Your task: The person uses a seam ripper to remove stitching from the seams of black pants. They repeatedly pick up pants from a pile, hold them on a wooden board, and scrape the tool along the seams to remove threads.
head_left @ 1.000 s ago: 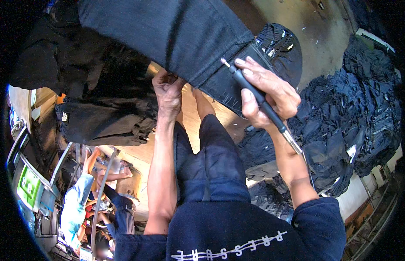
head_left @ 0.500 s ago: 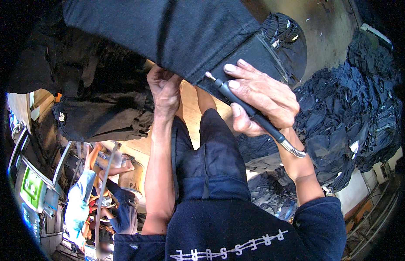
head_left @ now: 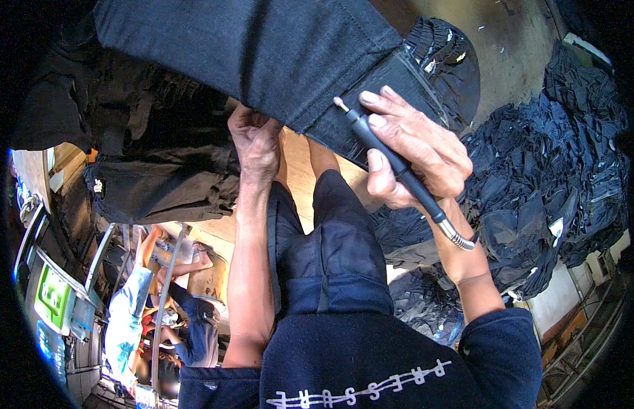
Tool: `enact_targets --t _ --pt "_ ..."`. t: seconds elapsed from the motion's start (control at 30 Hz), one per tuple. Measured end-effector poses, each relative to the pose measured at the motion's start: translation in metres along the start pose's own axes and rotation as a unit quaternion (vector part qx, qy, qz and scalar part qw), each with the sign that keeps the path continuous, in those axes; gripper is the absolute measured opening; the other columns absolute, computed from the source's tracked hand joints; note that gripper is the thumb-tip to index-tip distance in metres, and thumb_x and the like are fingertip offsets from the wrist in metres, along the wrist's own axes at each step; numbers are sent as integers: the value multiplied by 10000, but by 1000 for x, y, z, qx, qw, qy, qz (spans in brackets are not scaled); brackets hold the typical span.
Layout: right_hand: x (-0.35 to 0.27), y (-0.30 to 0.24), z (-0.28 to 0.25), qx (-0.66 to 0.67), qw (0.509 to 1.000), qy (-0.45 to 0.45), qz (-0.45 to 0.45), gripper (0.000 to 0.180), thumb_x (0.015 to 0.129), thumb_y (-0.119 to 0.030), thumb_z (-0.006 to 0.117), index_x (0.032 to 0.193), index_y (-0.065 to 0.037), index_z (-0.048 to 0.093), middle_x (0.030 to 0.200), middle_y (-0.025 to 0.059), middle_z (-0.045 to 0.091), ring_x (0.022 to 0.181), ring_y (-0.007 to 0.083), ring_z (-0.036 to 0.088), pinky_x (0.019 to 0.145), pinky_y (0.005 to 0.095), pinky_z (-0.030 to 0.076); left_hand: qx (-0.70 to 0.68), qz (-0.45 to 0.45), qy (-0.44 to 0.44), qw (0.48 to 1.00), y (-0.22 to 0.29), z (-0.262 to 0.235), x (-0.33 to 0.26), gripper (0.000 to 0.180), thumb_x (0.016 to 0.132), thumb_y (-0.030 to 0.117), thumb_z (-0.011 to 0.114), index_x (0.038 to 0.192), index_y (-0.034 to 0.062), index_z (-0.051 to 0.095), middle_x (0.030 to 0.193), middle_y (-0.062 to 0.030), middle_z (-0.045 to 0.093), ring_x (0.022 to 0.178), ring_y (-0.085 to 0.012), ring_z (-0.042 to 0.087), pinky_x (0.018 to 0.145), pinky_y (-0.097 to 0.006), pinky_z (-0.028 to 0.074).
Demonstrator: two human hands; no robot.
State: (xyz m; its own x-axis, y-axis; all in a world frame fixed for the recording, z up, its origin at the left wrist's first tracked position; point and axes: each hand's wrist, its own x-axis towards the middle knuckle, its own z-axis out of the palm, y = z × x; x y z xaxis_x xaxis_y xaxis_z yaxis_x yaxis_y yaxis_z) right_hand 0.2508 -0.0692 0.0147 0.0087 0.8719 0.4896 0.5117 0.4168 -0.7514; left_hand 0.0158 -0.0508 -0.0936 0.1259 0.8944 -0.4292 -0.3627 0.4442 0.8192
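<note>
A dark trouser leg (head_left: pixel 262 54) is stretched across the top of the view, its hem end drawn over a flat dark board (head_left: pixel 385 85). My left hand (head_left: pixel 255 144) is closed on the near edge of the trouser leg, its fingertips partly hidden by the cloth. In my right hand (head_left: pixel 426 153) is a black pen-shaped rotary grinder (head_left: pixel 378 142), held like a pen, with a metal spring cable sleeve at its rear. Its small pinkish tip (head_left: pixel 338 101) points at the cloth near the hem seam; whether it touches I cannot tell.
Dark garments (head_left: pixel 160 184) hang or lie at the left. A big heap of dark clothes (head_left: pixel 548 170) fills the right side, and a bundled dark garment (head_left: pixel 436 48) lies beyond the board. Other people (head_left: pixel 187 327) sit at lower left, near a green container (head_left: pixel 52 294).
The grinder and my right hand have shifted slightly up and to the right along the hem. My left hand stays nearly in place on the cloth.
</note>
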Motion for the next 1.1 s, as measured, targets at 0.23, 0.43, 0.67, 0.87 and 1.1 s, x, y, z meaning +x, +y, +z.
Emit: enact_targets --t 0.23,0.43,0.67,0.87,1.1 --pt "-1 2 3 -19 999 27 6 290 760 22 762 1047 65 779 962 202 804 999 387 822 986 547 644 42 -32 27 998 -6 -8 0 481 894 -27 701 1365 12 612 1338 -116 722 1191 -232 707 1046 -376 547" --pt "0 -1 4 -35 998 45 25 274 763 13 752 1029 73 775 947 213 803 1000 393 822 979 552 645 11 19 -19 1000 -12 -14 7 383 922 -50 702 1302 -2 694 1318 -124 751 1173 -243 726 1046 -378 555" --pt "-2 -3 4 -55 996 40 52 265 881 -34 728 1098 116 745 1051 329 785 1099 437 789 1050 574 598 34 3 -16 999 -14 -19 7 405 912 -64 661 1310 4 682 1314 -115 747 1168 -247 726 1038 -384 561" --pt "-2 -4 5 -68 994 50 73 253 885 4 702 1114 108 734 1097 337 778 1138 436 776 1073 574 584 41 14 -37 998 -15 -20 7 482 883 -66 653 1355 25 646 1347 -116 724 1203 -252 708 1056 -389 555" --pt "3 -11 6 -29 998 45 43 266 872 -5 705 1103 124 737 1069 340 780 1112 440 785 1053 586 593 16 44 -56 997 -13 -15 6 502 875 -41 667 1372 20 625 1351 -129 716 1210 -264 706 1069 -413 558"
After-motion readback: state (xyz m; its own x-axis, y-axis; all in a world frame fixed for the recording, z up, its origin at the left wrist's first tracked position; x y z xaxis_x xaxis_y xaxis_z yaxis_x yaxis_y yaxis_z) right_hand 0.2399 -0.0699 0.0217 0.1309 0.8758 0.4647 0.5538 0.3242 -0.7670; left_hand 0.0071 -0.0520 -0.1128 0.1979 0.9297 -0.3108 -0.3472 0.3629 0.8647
